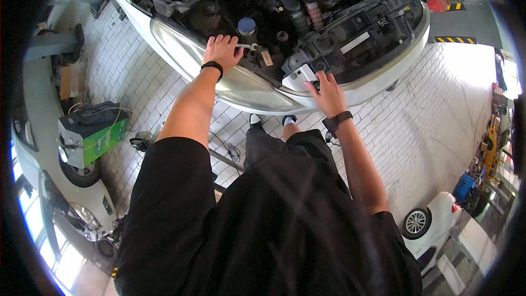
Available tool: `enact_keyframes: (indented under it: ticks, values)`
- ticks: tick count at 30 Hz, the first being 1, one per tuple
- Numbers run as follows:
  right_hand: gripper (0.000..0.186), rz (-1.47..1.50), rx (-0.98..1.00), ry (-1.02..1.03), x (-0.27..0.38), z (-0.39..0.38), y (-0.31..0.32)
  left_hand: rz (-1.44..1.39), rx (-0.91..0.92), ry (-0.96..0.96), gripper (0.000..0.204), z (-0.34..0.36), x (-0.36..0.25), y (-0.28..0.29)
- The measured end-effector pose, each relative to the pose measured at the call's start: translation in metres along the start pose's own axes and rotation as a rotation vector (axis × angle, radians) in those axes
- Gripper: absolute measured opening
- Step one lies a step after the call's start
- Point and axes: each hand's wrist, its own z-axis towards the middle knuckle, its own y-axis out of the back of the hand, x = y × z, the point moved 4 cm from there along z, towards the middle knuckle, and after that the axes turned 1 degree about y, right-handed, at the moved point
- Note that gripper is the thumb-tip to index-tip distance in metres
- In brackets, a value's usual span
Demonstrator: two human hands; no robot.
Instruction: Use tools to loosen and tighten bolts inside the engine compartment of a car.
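My left hand (pixel 221 53) is closed around a metal wrench (pixel 246 46), over the front edge of the engine bay beside the headlight (pixel 181 49). The wrench's head points right, near a blue-capped reservoir (pixel 246 26) and a small pale label (pixel 267 58). My right hand (pixel 330 96) is at the car's front rim, thumb and fingers curled around something small and dark green. Against those fingertips lies a white, flat, boxy item (pixel 297 79); whether the hand grips it is unclear.
The open engine bay (pixel 285 0) holds black hoses and a slotted front panel (pixel 356 38). The pale bumper (pixel 378 96) curves before me. At left, a green and white box (pixel 90 137) stands by another car. A white car (pixel 438 230) is at lower right; tiled floor surrounds me.
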Motion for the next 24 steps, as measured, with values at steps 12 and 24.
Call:
enact_keyframes:
  ticks: [12, 24]
  values:
    - [0.029, -0.179, 0.187, -0.098, -0.003, -0.001, 0.002, -0.015, -0.005, -0.003, 0.036, -0.001, 0.0, 0.002]
    - [0.042, -0.15, 0.067, 0.061, 0.006, -0.006, 0.005, -0.039, -0.007, 0.021, 0.036, -0.005, 0.002, 0.006]
